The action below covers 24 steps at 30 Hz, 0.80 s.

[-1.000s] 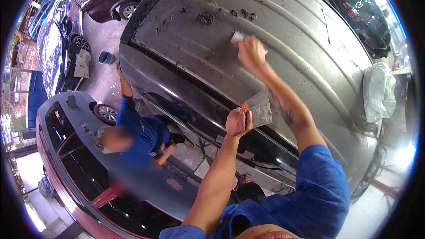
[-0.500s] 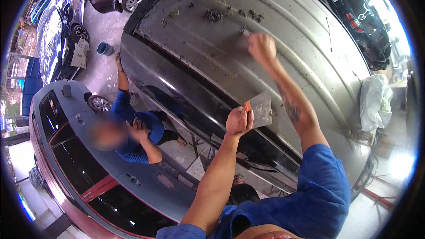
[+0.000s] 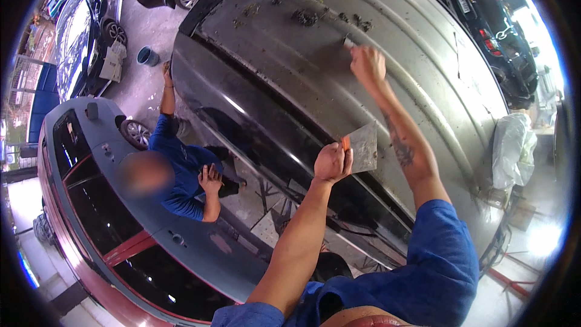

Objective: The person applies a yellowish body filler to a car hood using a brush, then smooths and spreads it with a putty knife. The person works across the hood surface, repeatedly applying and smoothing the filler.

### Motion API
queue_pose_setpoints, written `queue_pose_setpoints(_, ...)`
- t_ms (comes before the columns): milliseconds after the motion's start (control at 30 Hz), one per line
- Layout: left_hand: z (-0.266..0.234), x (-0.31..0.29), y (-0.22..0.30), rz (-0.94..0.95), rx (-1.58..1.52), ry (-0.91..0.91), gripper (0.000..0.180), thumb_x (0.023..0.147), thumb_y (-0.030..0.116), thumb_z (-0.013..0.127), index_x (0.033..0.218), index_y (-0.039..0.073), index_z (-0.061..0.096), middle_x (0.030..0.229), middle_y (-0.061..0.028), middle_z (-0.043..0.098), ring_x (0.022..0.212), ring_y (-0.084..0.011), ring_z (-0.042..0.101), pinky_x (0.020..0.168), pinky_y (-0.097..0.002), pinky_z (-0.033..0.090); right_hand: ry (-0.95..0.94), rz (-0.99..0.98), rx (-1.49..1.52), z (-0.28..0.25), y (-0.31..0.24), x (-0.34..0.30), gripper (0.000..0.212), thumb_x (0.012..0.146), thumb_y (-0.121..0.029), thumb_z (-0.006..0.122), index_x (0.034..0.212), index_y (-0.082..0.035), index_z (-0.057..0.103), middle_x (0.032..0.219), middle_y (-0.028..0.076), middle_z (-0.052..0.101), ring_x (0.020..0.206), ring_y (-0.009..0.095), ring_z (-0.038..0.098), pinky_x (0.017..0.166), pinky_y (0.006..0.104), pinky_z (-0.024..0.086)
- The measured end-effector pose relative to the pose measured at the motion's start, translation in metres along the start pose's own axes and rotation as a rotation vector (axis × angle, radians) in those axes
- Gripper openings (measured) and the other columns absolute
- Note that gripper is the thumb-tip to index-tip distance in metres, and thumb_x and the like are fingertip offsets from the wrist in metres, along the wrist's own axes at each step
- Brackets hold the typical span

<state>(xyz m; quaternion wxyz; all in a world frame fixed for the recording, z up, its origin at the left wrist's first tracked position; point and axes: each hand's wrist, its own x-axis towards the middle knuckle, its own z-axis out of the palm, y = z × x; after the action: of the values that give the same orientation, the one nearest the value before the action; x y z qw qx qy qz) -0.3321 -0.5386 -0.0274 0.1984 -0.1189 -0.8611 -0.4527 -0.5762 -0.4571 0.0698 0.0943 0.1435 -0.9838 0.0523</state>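
Observation:
Below me spreads a large ribbed grey vehicle roof [image 3: 417, 91] with dirt on it. My left hand [image 3: 333, 162] is closed around the orange handle of a wide scraper [image 3: 363, 148], its flat metal blade upright above the roof's near edge. Farther out, my right hand [image 3: 369, 66] grips a small tool [image 3: 348, 42] with a pale flat end against the roof; the fist hides the rest, so its kind is unclear. Just beyond that end lie dark clumps of debris [image 3: 304, 18].
At left a co-worker in blue [image 3: 187, 172] rests one hand on the vehicle's edge. Behind them stands a partly grey car [image 3: 200, 254]. A blue bucket [image 3: 147, 56] is on the floor. Clear plastic sheeting [image 3: 513, 151] hangs at right; a black car [image 3: 490, 36] is parked beyond.
My right hand has moved slightly right and nearer, with the small tool now showing more plainly. The view has shifted a little. The co-worker's lower hand has dropped from near the head.

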Motion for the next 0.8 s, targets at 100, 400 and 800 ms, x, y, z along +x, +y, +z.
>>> queue_pose_setpoints(100,-0.004,0.002,0.003,-0.081,0.048,-0.080,0.012,0.079,0.013,0.061,0.078,0.003,0.053,0.062,-0.0130,0.056,0.061,-0.0312,0.057,0.060,-0.0424,0.047,-0.029,-0.123,0.221,-0.008,-0.037,-0.028,0.034,0.072,-0.004,0.056,0.101,-0.013,0.071,0.093,0.013,0.068,0.086,0.033,0.066,0.074,0.0449,0.054)
queue_pose_setpoints(400,0.002,-0.004,-0.005,-0.255,-0.140,-0.122,0.039,0.079,0.036,0.062,0.109,0.011,0.062,0.106,-0.0128,0.065,0.103,-0.0339,0.060,0.087,-0.0419,0.047,-0.024,-0.350,0.039,0.026,-0.158,-0.072,0.018,0.083,-0.015,0.056,0.088,-0.003,0.068,0.087,0.012,0.060,0.087,0.027,0.061,0.076,0.0386,0.051)
queue_pose_setpoints(800,0.042,-0.033,-0.029,0.014,0.549,-0.448,0.057,0.096,0.038,0.040,0.147,0.016,0.030,0.150,-0.0085,0.034,0.139,-0.0267,0.030,0.115,-0.0371,0.022,-0.019,-0.257,0.089,0.036,-0.218,-0.034,0.015,0.079,-0.011,0.059,0.085,-0.001,0.069,0.093,0.013,0.060,0.092,0.030,0.062,0.079,0.0418,0.051)
